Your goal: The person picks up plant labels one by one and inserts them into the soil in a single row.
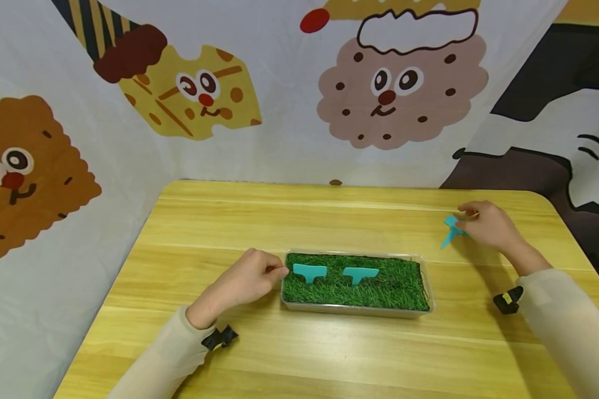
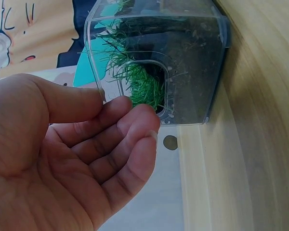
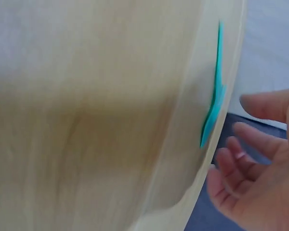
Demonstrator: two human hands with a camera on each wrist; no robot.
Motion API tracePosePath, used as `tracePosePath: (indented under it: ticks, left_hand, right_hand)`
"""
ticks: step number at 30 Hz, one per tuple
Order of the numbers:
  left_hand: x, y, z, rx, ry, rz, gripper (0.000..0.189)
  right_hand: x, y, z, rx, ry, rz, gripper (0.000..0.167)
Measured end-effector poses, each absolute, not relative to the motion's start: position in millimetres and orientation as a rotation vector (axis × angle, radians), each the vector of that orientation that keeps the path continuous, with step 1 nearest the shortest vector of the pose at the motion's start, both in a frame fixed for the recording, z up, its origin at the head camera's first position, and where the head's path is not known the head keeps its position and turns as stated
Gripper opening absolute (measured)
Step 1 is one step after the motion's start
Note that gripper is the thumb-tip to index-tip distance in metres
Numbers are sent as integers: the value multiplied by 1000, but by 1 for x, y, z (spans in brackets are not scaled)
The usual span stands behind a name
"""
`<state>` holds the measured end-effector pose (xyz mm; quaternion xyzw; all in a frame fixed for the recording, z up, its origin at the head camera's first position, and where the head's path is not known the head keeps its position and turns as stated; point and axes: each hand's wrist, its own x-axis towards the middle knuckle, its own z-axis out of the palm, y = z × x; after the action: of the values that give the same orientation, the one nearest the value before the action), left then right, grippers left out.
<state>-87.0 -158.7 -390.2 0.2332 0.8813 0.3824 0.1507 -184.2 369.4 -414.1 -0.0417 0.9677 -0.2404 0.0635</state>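
Showing a tag on the table, right of the tray, near the loosely curled right hand, apparently grasping nothing. Likely light, thin and fairly stiff, perhaps slick, and awkward to lift while lying flat; best pinched across the crossbar, sparing the narrow stem from bending. Turquoise, T-shaped, tapering to a point; matching two tags standing in the grass. Unable to tell any pinch on the tray by the left hand.
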Motion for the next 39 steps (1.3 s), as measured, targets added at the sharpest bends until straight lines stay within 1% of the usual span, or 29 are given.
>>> tracePosePath:
  ticks: [3, 5, 12, 16, 27, 35, 39]
  left_hand:
    - [-88, -159, -391, 675, 2532, 1099, 44]
    - [-88, -159, -391, 675, 2533, 1097, 44]
    - [-88, -159, -393, 682, 2520, 1105, 44]
    - [-89, -160, -393, 682, 2521, 1106, 44]
    - [-88, -159, -392, 664, 2515, 1113, 44]
    - [-88, -159, -392, 661, 2515, 1112, 44]
    - [-88, -159, -392, 656, 2511, 1113, 43]
  right_hand:
    - [-185, 375, -412, -77, 2846, -644, 66]
    - [-185, 379, -412, -67, 2801, -604, 71]
    - [-184, 382, -415, -51, 2719, -624, 81]
    - [-184, 380, -415, -31, 2698, -667, 79]
    - [-183, 376, -409, 0, 2709, -707, 66]
    - [-181, 379, -406, 18, 2729, -751, 73]
    - [-180, 381, -404, 19, 2741, -808, 67]
